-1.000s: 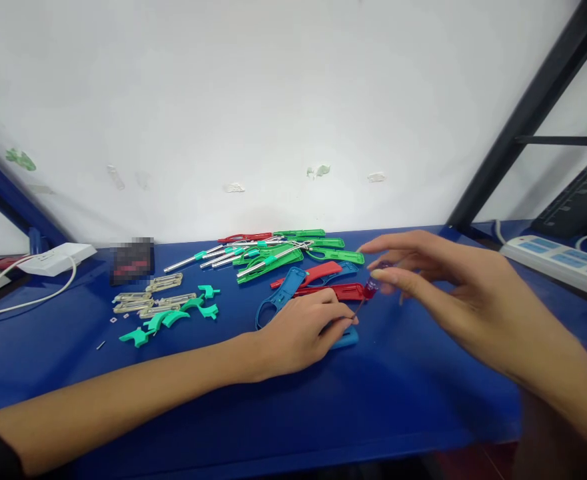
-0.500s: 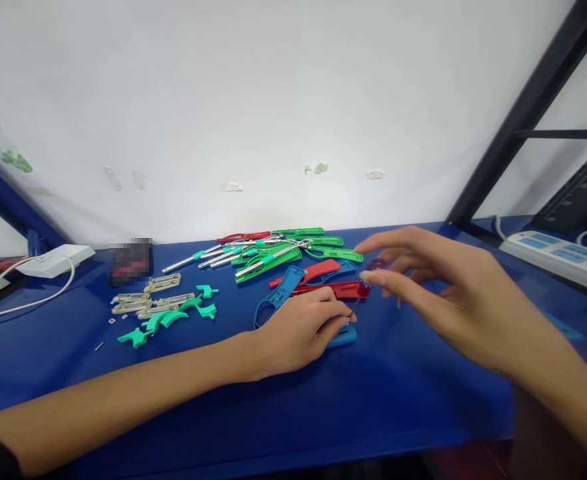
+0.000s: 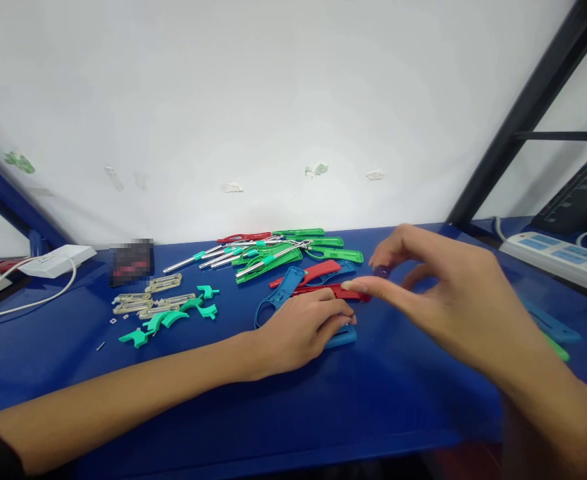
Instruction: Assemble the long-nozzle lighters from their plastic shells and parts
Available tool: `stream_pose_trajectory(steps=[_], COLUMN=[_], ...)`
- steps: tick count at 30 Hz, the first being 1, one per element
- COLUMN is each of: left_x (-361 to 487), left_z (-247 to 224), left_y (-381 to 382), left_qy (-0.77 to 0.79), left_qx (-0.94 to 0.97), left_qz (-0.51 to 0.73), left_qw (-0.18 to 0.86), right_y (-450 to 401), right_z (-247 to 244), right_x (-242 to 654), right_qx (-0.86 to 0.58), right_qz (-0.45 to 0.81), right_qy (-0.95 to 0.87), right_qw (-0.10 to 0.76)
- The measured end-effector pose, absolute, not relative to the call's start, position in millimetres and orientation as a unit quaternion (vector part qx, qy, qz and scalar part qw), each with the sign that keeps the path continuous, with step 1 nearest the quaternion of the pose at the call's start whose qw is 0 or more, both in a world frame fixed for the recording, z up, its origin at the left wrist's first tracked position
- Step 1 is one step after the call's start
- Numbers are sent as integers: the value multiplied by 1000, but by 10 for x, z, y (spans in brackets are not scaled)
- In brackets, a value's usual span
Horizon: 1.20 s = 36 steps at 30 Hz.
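Bowed around a small purple handle (image 3: 382,271), thumb and curled fingers of the right hand (image 3: 453,293), with a wide gap behind the fingertips; cannot tell whether pressed tight on it, nor where any shank ends. Folded low over a blue casing (image 3: 340,337), the left hand (image 3: 308,327), fingers bent in and closed on it, with one end in view below the fingertips. Just beyond, red casings (image 3: 318,272) and a looped blue casing (image 3: 286,287); farther back, green casings (image 3: 343,255) strewn with silver rods (image 3: 248,269). By the look of it, partway along: teal sleeves (image 3: 199,255) already on several rods, but loose teal pieces (image 3: 173,319) and beige frames (image 3: 166,284) apart on the left, presumably unused. Past the right wrist, a blue strip (image 3: 556,323) and a green strip (image 3: 558,349), partly hidden; finished or not, impossible to judge. Under the left palm, progress likewise hidden.
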<state>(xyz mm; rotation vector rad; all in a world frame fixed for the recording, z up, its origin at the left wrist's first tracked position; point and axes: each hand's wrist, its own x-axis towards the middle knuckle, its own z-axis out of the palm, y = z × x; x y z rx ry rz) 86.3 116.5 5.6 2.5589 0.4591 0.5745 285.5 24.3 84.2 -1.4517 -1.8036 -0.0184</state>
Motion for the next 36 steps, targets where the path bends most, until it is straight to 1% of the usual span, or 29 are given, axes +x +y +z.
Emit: stream_pose_trajectory(steps=[4, 9, 17, 21, 24, 27, 31, 36], left_x=[853, 844, 862, 864, 857, 850, 848, 848], left_z=[71, 82, 37, 34, 41, 48, 59, 68], left_y=[1167, 1159, 1167, 1174, 1177, 1176, 1168, 1160], left_qy=[168, 163, 170, 167, 160, 155, 156, 158], left_qx=[935, 938, 934, 935, 938, 940, 940, 940], left_qz=[205, 195, 202, 202, 200, 199, 199, 198], left_qw=[237, 234, 243, 238, 232, 228, 228, 227], right_y=[199, 200, 312, 323, 280, 215, 186, 243], right_z=[882, 913, 816, 817, 849, 886, 917, 902], right_x=[2874, 2924, 2809, 2760, 2810, 2882, 2915, 2868], right_qx=[-541, -512, -581, -586, -560, -520, -485, -507], right_qz=[52, 45, -13, -62, 10, 74, 88, 70], right_qy=[-744, -762, -689, -694, -730, -752, -767, -739], right_qw=[389, 393, 433, 413, 393, 398, 410, 437])
